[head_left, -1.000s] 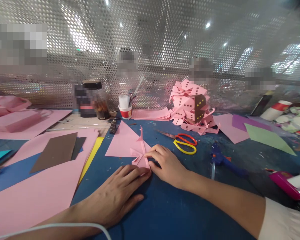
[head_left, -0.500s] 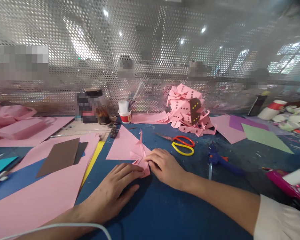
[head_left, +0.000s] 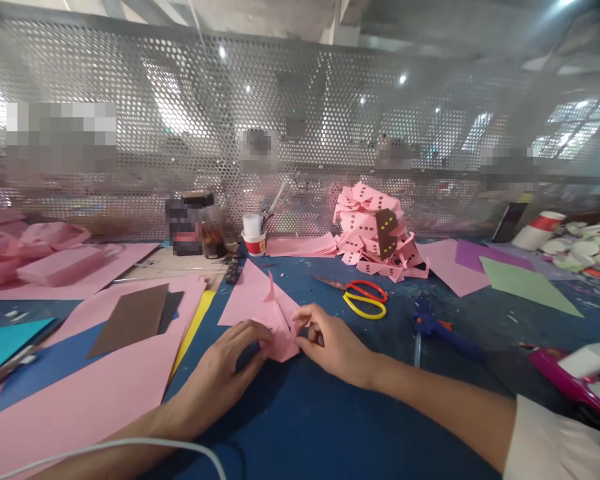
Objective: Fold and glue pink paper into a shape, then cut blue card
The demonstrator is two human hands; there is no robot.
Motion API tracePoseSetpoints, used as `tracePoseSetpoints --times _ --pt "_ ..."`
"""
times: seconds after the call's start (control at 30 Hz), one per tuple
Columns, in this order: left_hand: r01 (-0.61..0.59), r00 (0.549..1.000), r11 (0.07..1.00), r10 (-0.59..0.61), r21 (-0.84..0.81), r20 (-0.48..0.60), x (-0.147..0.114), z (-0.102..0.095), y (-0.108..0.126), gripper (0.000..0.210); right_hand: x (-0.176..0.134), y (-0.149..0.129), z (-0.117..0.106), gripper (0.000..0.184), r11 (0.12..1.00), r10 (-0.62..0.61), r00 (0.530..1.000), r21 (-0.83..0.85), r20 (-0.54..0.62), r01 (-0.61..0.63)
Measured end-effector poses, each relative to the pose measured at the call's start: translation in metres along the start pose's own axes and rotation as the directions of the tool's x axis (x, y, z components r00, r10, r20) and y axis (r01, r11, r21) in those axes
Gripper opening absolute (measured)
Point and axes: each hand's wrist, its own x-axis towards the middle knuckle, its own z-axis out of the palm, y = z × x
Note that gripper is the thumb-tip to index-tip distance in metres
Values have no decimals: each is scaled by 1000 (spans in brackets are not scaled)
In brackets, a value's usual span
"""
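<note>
A folded piece of pink paper [head_left: 281, 341] lies on the blue tabletop [head_left: 300, 427], with a narrow strip standing up at its far end. My left hand [head_left: 230, 363] pinches its left edge between thumb and fingers. From the right, my right hand [head_left: 330, 343] grips the other edge with bent fingers and thumb. Beneath and behind it a flat pink sheet [head_left: 245, 293] rests on the table. Scissors [head_left: 364, 299] with red and yellow handles lie just beyond my right hand.
A blue glue gun [head_left: 430, 323] and a magenta tool [head_left: 570, 380] lie to the right. Cut pink dotted pieces [head_left: 365, 227] are heaped at the back. Stacked pink sheets [head_left: 105, 387] cover the left side. A paper cup [head_left: 254, 243] stands by a jar [head_left: 213, 233]. A white cable [head_left: 170, 445] crosses my left forearm.
My left thumb has come up to the folded paper and now pinches it, where the hand lay flatter before. My right fingers have curled more. The camera view has tilted slightly upward.
</note>
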Motion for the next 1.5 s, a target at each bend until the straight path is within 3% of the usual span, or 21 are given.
tracePoseSetpoints --times 0.13,0.3,0.4,0.53,0.7,0.83,0.9,1.0,1.13,1.3,1.5 --pt "98 988 995 -99 -20 -115 3 -6 -4 15 2 -2 -3 44 997 25 996 79 -81 -19" --pt "220 953 969 -238 -113 -186 5 -7 -11 23 4 -7 -9 13 999 10 1000 45 -9 -10" --pt "278 928 936 -320 -214 -193 6 -3 -16 27 3 -6 -9 11 996 10 1000 93 8 -11" --pt "263 920 907 -338 -329 -198 7 0 -23 27 3 -3 -10 16 993 -10 1000 120 -10 11" --pt "208 896 910 -324 -357 -304 7 -6 -26 10 6 1 -13 21 991 -132 979 10 -154 135" --pt "203 898 907 -322 -369 -298 7 -7 -33 5 7 2 -15 19 983 -182 952 -48 -248 176" --pt "224 871 871 -380 -437 -311 8 -6 -40 11 7 2 -16 16 977 -211 943 -86 -256 195" --pt "269 817 787 -491 -556 -301 10 -6 -44 32 6 0 -17 16 956 -283 932 -149 -226 254" --pt "325 791 719 -563 -614 -240 11 -11 -30 58 4 1 -16 22 914 -375 911 -234 -172 332" --pt "339 805 687 -565 -643 -179 14 -16 -10 47 4 6 -15 27 895 -398 906 -278 -146 348" --pt "320 804 663 -568 -677 -176 18 -17 -11 33 5 3 -15 23 891 -385 908 -322 -165 319"
